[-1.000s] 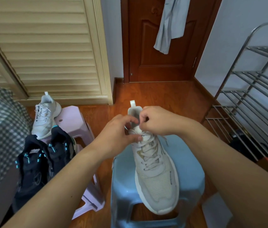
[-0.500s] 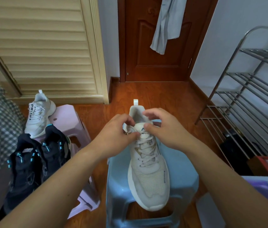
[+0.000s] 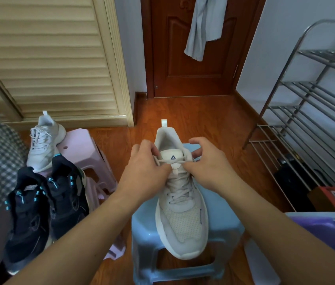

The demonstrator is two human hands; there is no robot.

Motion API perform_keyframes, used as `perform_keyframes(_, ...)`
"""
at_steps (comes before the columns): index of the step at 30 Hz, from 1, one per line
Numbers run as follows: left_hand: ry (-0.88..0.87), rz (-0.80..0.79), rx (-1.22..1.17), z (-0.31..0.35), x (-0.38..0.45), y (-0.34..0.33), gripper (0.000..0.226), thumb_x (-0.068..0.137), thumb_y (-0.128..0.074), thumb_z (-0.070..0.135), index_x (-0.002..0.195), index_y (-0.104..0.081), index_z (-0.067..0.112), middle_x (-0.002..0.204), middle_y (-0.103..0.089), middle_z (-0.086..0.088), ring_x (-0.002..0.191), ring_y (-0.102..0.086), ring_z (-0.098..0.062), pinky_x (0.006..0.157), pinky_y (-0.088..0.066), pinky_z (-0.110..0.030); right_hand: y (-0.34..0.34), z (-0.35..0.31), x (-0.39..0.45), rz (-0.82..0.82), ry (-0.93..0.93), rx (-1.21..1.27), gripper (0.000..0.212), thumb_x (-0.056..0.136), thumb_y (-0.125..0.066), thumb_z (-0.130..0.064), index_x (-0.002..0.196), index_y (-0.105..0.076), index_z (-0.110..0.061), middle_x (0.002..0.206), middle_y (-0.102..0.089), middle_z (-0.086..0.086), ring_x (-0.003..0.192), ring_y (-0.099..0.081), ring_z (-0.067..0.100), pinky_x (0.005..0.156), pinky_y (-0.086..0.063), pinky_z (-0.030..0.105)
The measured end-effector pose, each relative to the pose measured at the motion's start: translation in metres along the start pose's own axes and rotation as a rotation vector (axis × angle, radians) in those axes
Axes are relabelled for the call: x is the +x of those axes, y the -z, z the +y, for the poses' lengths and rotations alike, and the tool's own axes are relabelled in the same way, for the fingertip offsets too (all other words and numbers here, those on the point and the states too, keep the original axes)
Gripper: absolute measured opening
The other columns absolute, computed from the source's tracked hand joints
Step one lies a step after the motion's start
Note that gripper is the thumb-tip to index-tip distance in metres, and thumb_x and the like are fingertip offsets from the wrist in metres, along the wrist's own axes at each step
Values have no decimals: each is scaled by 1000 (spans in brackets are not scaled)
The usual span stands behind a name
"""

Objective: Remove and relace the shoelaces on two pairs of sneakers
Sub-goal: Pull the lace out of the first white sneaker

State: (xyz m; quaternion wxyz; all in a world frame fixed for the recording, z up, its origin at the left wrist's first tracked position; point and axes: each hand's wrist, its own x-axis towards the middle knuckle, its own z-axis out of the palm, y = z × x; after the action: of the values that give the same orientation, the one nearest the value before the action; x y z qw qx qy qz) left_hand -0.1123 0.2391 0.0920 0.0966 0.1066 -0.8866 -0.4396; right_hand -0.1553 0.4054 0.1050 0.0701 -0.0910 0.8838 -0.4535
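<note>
A reddish wooden floor [image 3: 207, 120] runs to a dark brown door [image 3: 191, 58] with a grey cloth [image 3: 203, 27] hanging on it, and cream louvred doors [image 3: 45, 58] stand at my left. In front of me a pale blue plastic stool [image 3: 148, 233] carries a beige mesh sneaker [image 3: 183, 219], toe toward me and heel away. My left hand [image 3: 144, 171] and my right hand [image 3: 209, 167] sit on either side of its tongue, each pinching a part of the beige shoelace [image 3: 177, 194] at the top eyelets; a stretch of lace runs across the tongue between them. To my left, a pink plastic stool [image 3: 82, 147] holds the other beige sneaker [image 3: 43, 142], and a pair of black sneakers with turquoise accents [image 3: 45, 202] lies just beside it. A steel shoe rack [image 3: 310, 112] stands at my right.
</note>
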Motion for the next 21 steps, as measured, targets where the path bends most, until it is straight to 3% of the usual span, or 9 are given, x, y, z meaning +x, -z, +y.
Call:
perform_keyframes(2,-6,36,-15,-2,1,1,25,85,-68,20,89,-46,30,103,-48,10,90,-53,-12,73,-46,-33,-1,1,0,30,-2,46,53,88,-72,-16,134,-50,-28,96,-62,-8,82,-62,8,63,-48,21)
perform_keyframes(6,-8,-46,-88,-8,2,7,22,89,-67,17,90,-52,32,109,-52,5,94,-61,-21,77,-54,-34,4,6,-3,13,19,105,40,89,-70,-12,120,-51,-29,105,-59,-6,84,-63,9,62,-51,21)
perform_keyframes(10,-71,-209,-70,-13,-4,17,23,89,-76,36,101,-56,38,114,-45,14,95,-61,-3,64,-50,-11,8,10,-6,69,278,-241,35,84,-74,-22,110,-54,-36,123,-41,-9,111,-45,7,81,-39,14)
perform_keyframes(12,-137,-214,-5,-15,-3,20,30,85,-77,42,104,-55,39,119,-42,17,101,-55,5,73,-47,-8,1,6,-6,130,489,-437,34,81,-74,-17,109,-60,-29,122,-42,-5,114,-39,12,84,-38,20)
perform_keyframes(14,-221,-195,88,-16,0,22,33,84,-78,46,106,-54,39,120,-38,19,108,-50,7,84,-42,-9,-7,2,-5,171,643,-615,23,79,-71,-15,100,-65,-21,112,-53,-2,108,-44,20,80,-46,31)
perform_keyframes(16,-292,-188,158,-17,3,22,35,82,-78,47,106,-53,39,119,-38,21,110,-47,3,89,-38,-9,-11,-1,-2,195,669,-715,18,80,-67,-16,98,-64,-18,101,-57,-2,99,-47,21,78,-49,39)
perform_keyframes(19,-397,-219,248,-16,7,24,42,78,-78,54,105,-51,38,112,-45,20,106,-43,-1,90,-37,-17,-14,-2,4,183,649,-701,36,78,-65,-13,113,-59,-18,101,-57,-4,94,-45,20,79,-47,38)
perform_keyframes(21,-416,-288,280,-19,14,32,48,73,-79,60,106,-51,40,112,-47,24,110,-42,1,95,-39,-24,-14,-2,7,167,697,-726,33,78,-64,-10,110,-64,-18,96,-58,-4,91,-45,20,76,-46,37)
